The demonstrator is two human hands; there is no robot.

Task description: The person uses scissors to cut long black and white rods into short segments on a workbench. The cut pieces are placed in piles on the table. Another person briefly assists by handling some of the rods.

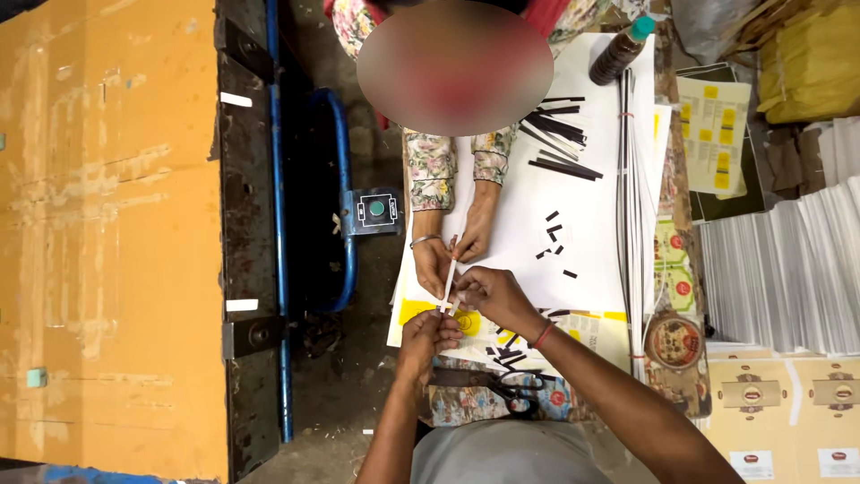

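My left hand and my right hand both pinch the near end of a thin white strip over a white sheet. Across from me, another person in floral sleeves holds the strip's far end with both hands. The strip runs between us, slightly tilted. A red thread band sits on my right wrist.
Black strips lie in a pile and as small cut pieces on the sheet. Black scissors rest near my body. A dark bottle stands at the far edge. Stacked white card fills the right; a metal machine frame stands left.
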